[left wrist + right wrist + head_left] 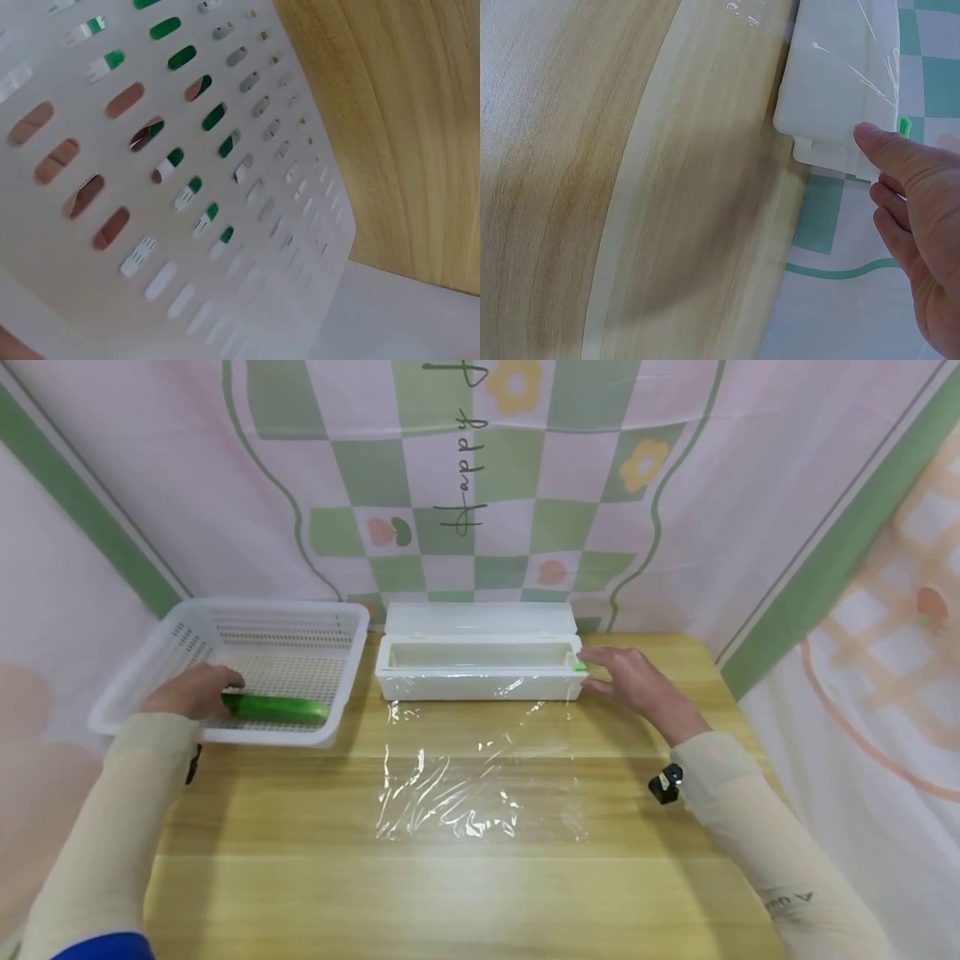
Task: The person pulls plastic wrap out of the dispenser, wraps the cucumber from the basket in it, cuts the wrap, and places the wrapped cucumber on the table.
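My left hand (193, 692) reaches into a white perforated basket (351, 660) and grips the left end of a green cucumber (281, 709). Through the basket's slots the left wrist view shows bits of that cucumber (214, 116) and of the fingers (58, 160); the rest is hidden behind the wall. A white cling film dispenser (480, 686) stands with its lid raised. Clear cling film (465, 785) runs from it toward me over the table. My right hand (637, 683) holds the dispenser's right end, thumb (881, 146) on the front face, near a green slider (580, 666).
The wooden table (465, 902) carries the basket at left and the dispenser at the back middle. Behind the table hangs a checked cloth (510, 464) with flowers and lettering, and patterned cloth also covers both sides.
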Tool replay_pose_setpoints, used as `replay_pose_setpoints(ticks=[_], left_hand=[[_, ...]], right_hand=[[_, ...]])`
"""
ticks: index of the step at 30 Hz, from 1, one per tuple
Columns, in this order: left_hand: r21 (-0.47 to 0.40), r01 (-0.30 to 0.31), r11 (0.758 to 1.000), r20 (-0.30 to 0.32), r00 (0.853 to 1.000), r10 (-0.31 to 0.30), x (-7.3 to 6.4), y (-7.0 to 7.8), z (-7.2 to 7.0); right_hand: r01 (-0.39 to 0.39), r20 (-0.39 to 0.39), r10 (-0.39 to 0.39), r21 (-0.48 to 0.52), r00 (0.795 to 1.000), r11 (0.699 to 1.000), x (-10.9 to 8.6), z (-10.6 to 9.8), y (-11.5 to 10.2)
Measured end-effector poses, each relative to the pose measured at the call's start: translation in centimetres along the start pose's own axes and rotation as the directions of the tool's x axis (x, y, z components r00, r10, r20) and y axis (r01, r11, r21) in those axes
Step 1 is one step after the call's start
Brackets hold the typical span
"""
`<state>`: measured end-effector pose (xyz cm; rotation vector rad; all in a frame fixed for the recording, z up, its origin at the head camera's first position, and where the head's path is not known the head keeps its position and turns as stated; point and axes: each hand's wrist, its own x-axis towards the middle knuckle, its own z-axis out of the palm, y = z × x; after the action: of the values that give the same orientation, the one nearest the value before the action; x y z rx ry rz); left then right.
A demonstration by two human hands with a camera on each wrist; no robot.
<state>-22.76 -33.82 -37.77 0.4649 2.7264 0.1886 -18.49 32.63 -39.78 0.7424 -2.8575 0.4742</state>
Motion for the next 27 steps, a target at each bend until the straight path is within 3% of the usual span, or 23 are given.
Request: replay_pose_setpoints(ticks=[15,19,27], left_hand=[[-0.037,0.041,0.998,0.029,0.999,-0.04,-0.3,0.3,0.3],[-0.053,0.014,0.999,0.01,1.0,-0.013,-0.6,0.2,0.1],[-0.086,-0.102,0.991,-0.066,0.993,0.096,-0.7,-0.7,-0.4]], right_hand=[[-0.013,0.025,0.013,0.001,1.0,1.0,0.3,-0.3,-0.2],[-0.018,0.025,0.018,0.0,1.0,1.0,0.2,-0.3,-0.2],[-0.034,0.038,0.034,-0.004,0.999,0.999,0.3,-0.4,-0.4]])
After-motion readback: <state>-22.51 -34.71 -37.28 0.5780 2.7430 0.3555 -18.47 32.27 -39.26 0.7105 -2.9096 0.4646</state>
